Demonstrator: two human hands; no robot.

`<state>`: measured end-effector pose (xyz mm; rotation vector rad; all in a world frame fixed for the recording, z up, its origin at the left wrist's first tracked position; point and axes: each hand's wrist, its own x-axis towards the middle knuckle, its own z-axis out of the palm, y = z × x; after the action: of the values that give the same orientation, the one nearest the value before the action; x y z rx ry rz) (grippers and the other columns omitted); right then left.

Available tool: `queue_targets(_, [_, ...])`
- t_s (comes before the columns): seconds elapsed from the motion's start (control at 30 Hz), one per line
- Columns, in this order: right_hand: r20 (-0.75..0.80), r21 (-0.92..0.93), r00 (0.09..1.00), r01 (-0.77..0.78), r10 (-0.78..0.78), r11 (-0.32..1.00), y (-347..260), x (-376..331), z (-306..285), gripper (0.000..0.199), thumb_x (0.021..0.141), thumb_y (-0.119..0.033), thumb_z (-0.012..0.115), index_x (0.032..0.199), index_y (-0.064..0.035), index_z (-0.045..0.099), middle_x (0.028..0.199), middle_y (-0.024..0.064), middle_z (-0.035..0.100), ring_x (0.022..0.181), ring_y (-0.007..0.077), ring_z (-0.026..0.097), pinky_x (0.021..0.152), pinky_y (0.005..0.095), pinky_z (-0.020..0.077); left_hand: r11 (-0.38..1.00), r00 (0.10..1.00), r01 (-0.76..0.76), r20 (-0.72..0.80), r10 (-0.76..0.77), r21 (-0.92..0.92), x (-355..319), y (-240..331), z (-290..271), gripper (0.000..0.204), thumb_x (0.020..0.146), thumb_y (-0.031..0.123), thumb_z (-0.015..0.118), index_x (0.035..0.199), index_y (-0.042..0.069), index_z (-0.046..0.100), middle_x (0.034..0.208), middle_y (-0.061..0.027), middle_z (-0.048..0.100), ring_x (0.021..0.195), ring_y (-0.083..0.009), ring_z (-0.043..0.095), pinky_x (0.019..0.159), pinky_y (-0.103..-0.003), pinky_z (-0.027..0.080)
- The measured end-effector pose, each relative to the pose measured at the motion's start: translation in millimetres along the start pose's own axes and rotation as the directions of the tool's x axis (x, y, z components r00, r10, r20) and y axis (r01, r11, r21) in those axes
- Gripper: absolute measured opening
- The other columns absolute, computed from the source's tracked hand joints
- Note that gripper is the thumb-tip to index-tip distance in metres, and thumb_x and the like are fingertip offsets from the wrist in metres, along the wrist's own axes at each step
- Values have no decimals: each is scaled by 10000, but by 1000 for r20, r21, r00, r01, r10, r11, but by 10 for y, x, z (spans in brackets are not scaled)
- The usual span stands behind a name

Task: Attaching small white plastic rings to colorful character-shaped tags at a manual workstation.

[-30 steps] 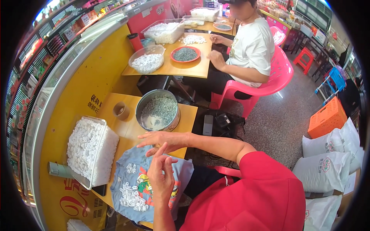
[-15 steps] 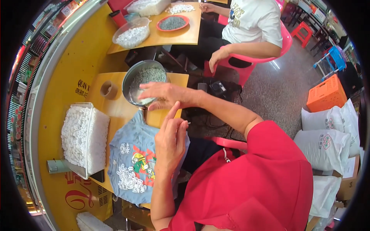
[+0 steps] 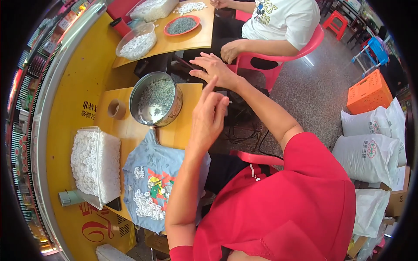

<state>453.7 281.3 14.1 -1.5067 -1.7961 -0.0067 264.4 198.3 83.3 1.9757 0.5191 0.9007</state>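
My right hand [image 3: 217,73] is held in the air to the right of a round metal tin [image 3: 175,106], fingers stretched out, with nothing seen in it. Below it, my left hand [image 3: 208,118] is raised above the table's right edge, index finger extended and the others partly bent; I see nothing in it. Small grey metallic pieces [image 3: 157,93] lie inside the tin, and part of its shiny bottom shows. A light blue printed shirt [image 3: 143,163] is spread nearer to me. Small white plastic parts [image 3: 148,205] lie on it in a loose heap, beside a little group set close together [image 3: 139,172].
A clear bin [image 3: 99,167] heaped with white parts stands at the left, and a brown cup [image 3: 116,109] beside the tin. Across from me, a person in a white shirt [image 3: 278,21] sits at another table with a red plate [image 3: 198,27]. White sacks [image 3: 365,158] stand at the right.
My right hand has moved off the tin to the right, uncovering its inside. My left hand has risen a little up and to the right. The other person's hand has shifted, and the whole view has tilted slightly.
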Motion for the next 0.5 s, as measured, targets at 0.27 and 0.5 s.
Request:
queue_targets(0.27, [126,27,987,-106,102,994,445,49,17,641,901,-569,542,1294,-65,584,1398,225,489,1342,387,401,1109,483,297,1000,997,-12,76,11,20,466,-450,228,164,938,111,594,871,-37,569,1335,-242,534,710,-272,650,660,-363,509])
queue_targets(0.5, [72,102,996,-61,53,993,718,-5,212,608,904,-517,569,1236,-10,608,1279,262,569,1241,419,488,1057,466,375,999,992,-53,117,52,9,634,-551,324,156,946,108,583,887,-36,571,1346,-220,533,665,-234,669,631,-324,520])
